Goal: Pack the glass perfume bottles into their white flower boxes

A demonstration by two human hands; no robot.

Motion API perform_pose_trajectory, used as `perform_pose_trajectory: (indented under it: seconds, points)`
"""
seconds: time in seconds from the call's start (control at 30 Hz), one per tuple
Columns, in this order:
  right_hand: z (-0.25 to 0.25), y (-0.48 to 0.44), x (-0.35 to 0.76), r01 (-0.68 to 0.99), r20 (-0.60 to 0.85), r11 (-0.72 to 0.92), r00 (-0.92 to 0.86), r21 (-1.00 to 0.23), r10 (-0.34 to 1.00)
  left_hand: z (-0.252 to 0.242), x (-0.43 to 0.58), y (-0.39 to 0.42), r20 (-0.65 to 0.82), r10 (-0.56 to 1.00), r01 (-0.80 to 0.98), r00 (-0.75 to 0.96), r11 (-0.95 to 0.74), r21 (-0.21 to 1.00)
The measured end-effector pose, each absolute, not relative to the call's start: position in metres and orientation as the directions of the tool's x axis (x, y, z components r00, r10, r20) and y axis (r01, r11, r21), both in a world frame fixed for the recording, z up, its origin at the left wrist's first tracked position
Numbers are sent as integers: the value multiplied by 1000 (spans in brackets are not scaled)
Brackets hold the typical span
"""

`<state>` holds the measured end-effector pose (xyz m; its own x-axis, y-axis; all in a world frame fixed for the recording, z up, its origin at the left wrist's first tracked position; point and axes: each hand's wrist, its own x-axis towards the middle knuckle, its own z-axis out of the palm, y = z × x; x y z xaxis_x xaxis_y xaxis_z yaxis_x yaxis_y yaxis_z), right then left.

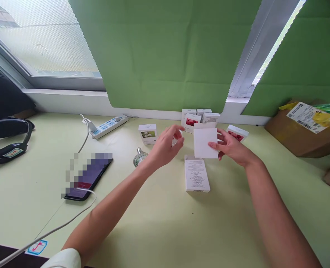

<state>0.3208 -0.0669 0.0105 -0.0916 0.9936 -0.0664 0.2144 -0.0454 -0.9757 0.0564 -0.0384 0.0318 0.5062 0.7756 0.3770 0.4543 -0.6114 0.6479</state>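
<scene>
My right hand (230, 147) grips a plain white folded cardboard insert (205, 144) by its right side, thumb on the near face. Just below the insert, a white box (197, 175) with printed text lies on the table. To the left of the insert is my left hand (167, 144), its fingers curved and the thumb and index tips apart. Something small and shiny shows in the gap between them; whether the hand touches it I cannot tell. A round glass bottle with a silver neck (139, 158) lies beside my left wrist, partly hidden by it.
Several white boxes (193, 122) stand by the wall, another white box (148, 134) left of them, and one (237, 133) behind my right hand. A power strip (110, 126), phone (89, 178) with cable, and headset (10, 139) lie left; a cardboard carton (301, 130) sits right.
</scene>
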Motion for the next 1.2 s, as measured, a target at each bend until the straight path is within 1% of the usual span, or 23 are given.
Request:
perform_pose_trajectory:
  seconds: [0.1,0.13,0.27,0.37,0.47,0.53,0.63,0.7,0.8,0.87,0.93,1.0,1.2]
  points:
    - [6,-64,329,188,-27,-19,-44,-982,999,19,65,-44,160,780,495,605,-526,692]
    - [6,-64,329,172,-18,-7,-65,-985,998,14,70,-46,141,792,490,594,-495,718]
    - [11,-68,323,149,-13,25,-246,-988,969,-3,86,-49,158,848,385,506,-385,839]
    - [14,-71,318,209,-44,21,-299,-978,953,-7,91,-50,145,825,339,546,-376,862]
    - [15,-72,315,241,-82,-15,-271,-970,959,-8,90,-50,167,762,295,625,-429,854]
    - [16,-72,313,248,-89,-26,-247,-969,965,-9,89,-50,186,741,273,645,-451,850]
    - [16,-69,312,271,-75,-14,-217,-963,973,-8,87,-49,165,743,332,649,-471,817]
    - [15,-67,315,289,-52,1,-177,-957,983,-7,83,-47,96,754,455,650,-487,745]
    - [14,-65,321,305,-5,13,-58,-952,998,-8,75,-44,-56,761,655,646,-516,551]
    - [14,-65,325,284,24,20,13,-959,1000,-11,72,-43,-140,755,715,641,-520,467]
    - [14,-65,328,238,34,26,32,-971,999,-17,71,-42,-196,737,721,646,-506,474]
    - [14,-65,329,197,30,27,12,-980,999,-25,72,-41,-223,718,703,659,-483,522]
    - [14,-64,326,181,31,34,-25,-983,999,-40,75,-32,-226,684,638,693,-438,633]
